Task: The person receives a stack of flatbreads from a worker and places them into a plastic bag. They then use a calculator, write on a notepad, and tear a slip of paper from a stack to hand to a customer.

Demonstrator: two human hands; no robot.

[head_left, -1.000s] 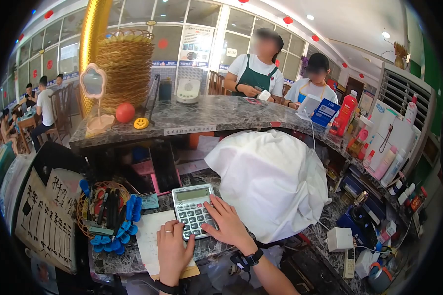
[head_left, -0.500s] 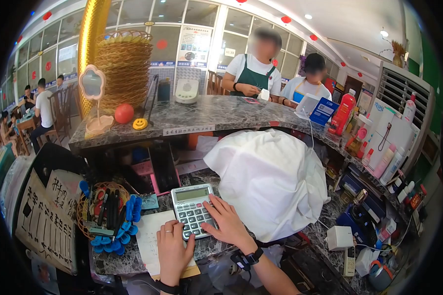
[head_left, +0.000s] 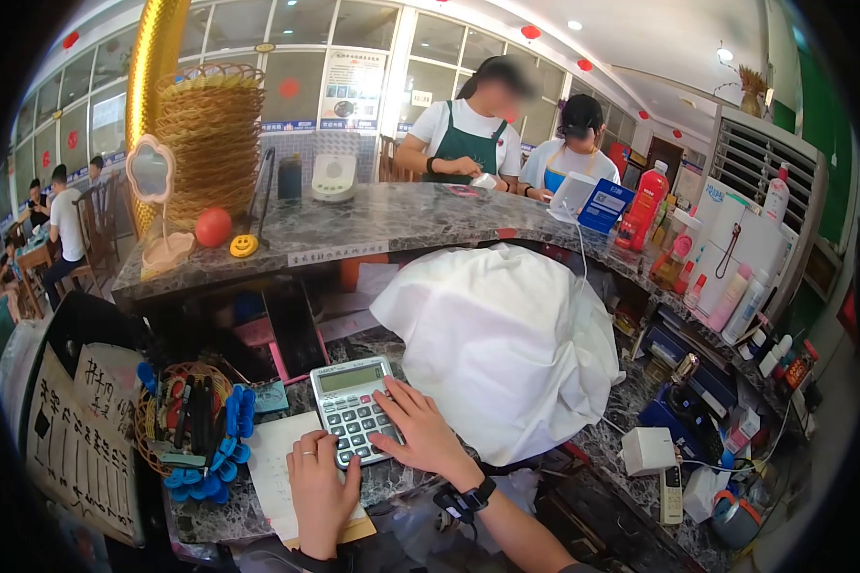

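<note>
A silver calculator (head_left: 354,413) with grey keys lies on the dark marble desk, on the edge of a sheet of paper (head_left: 275,466). My left hand (head_left: 321,492), with a ring on one finger, is at the calculator's lower left corner. Its index finger and thumb are apart on either side of that corner; no firm grip shows. Over the right side of the keys lies my right hand (head_left: 420,435), fingers spread and thumb low on the keypad. A black band is on each wrist. Beside the right hand, a white cloth (head_left: 502,349) covers a large rounded bulk, hidden beneath.
Left stands a wicker basket (head_left: 148,435) with pens and blue clips. A phone (head_left: 293,325) leans behind the calculator. Two people (head_left: 468,143) stand beyond the raised counter (head_left: 373,215). At right are a red bottle (head_left: 644,205), a white box (head_left: 648,451) and a remote (head_left: 672,495).
The whole view has shifted, so things appear slightly further left. Both hands keep nearly the same place at the calculator. The aproned person across the counter has turned the head.
</note>
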